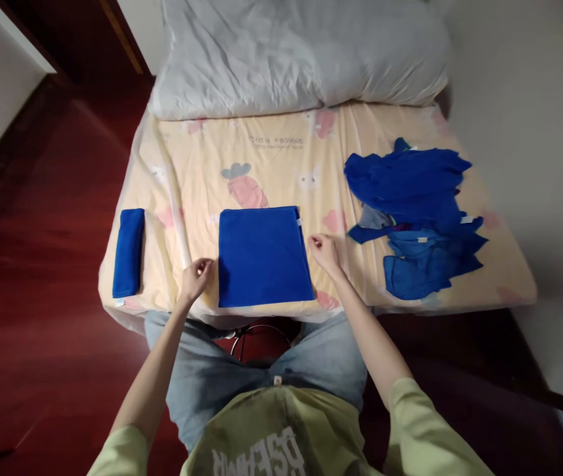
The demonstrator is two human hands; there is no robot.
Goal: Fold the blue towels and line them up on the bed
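Note:
A blue cloth (pixel 264 258) lies flat in a near-square shape at the front of the bed, with a small white tag on its right edge. My left hand (pixel 196 279) is just left of it, fingers curled together and nothing visible in them. On the other side, my right hand (pixel 325 252) hovers a little off the cloth's right edge, its fingers also drawn in around nothing I can see. Neither hand touches the cloth. Farther left, a narrow folded blue cloth (pixel 129 253) rests near the bed's corner.
A loose heap of crumpled blue cloths (pixel 410 185) spreads over the right side, with a greyish piece (pixel 375 217) among them. Behind lies a thick grey quilt (pixel 301 59). The patterned bed sheet (pixel 202 158) has a raised wrinkle on the left. A wall stands at right.

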